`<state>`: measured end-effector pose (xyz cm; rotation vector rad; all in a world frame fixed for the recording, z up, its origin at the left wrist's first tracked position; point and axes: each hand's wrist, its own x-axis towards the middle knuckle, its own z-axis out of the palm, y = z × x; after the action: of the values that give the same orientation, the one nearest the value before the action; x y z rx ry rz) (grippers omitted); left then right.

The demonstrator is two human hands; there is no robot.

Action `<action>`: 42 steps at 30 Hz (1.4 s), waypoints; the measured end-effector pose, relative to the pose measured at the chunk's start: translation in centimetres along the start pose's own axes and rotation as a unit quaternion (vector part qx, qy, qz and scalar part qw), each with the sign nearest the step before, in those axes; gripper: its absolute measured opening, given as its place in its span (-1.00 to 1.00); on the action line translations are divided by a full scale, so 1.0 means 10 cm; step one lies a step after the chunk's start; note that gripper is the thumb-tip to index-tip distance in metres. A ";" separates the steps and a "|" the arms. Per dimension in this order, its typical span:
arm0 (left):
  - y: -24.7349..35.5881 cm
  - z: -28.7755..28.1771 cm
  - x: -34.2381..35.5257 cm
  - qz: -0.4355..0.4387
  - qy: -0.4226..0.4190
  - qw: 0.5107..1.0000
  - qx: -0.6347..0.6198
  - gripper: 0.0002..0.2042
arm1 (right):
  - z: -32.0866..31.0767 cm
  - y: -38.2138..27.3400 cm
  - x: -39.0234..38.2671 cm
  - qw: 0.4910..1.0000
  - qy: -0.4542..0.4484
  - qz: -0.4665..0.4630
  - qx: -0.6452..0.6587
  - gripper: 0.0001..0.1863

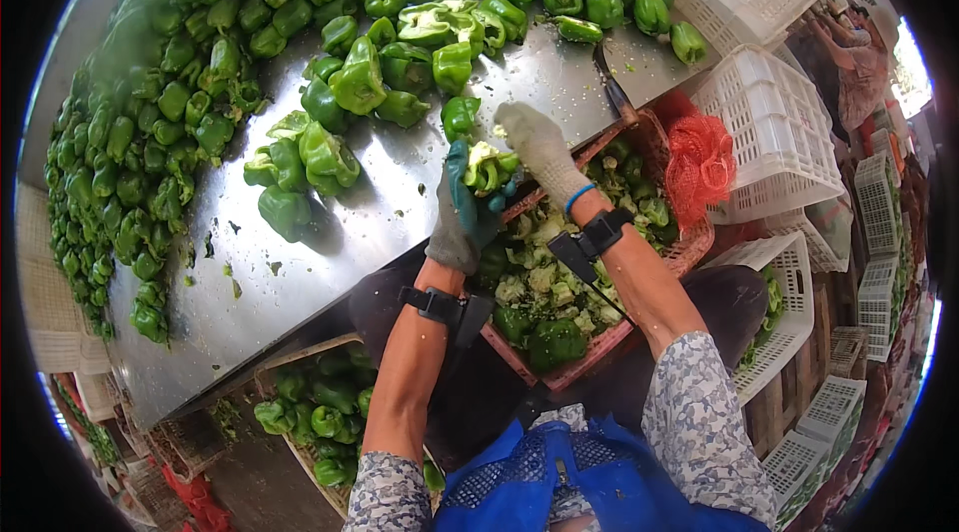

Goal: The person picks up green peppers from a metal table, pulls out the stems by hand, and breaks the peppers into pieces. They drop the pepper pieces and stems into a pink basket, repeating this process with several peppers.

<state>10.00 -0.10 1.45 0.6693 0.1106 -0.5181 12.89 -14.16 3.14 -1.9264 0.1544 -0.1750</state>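
Observation:
My left hand (463, 212), in a grey and teal glove, is closed around a cut-open green bell pepper (489, 169) whose pale inside faces up. Just right of it is my right hand (539, 147), in a whitish knit glove, with its fingers curled together; a small pale bit shows at the fingertips, too small to name. Both hands are over the near edge of a metal table (390, 202). Below them, a pink crate (589, 357) between my knees holds pale pepper cores and green pieces. A knife (611, 82) with a dark blade lies at the table's edge.
Whole green peppers (190, 82) are heaped along the table's far and left sides. A red mesh bag (699, 157) hangs by the pink crate. White plastic crates (769, 117) stand at the right. Another crate of peppers (325, 412) is at lower left. A person (859, 72) is at far right.

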 end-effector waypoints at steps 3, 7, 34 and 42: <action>-0.04 0.12 -0.04 0.034 0.044 0.998 -0.037 -0.59 | -0.32 -0.21 -0.21 0.994 -0.098 -0.028 -0.047 -0.53; -0.08 0.18 -0.02 0.025 0.016 0.994 -0.108 -0.56 | -0.27 -0.12 -0.49 0.942 -0.109 -0.293 -0.124 -0.38; -0.18 0.20 -0.25 0.000 0.200 0.964 0.174 -0.66 | 0.11 0.09 -0.16 0.949 -0.085 -0.122 -0.279 -0.66; -0.13 -0.39 0.02 0.235 0.025 0.875 0.423 -0.49 | -0.25 -0.05 -0.03 0.950 0.010 0.212 0.231 -0.38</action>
<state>9.78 1.32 -2.39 1.5234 -0.2491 -0.0449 12.14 -16.21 4.44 -1.3879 0.4914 0.0572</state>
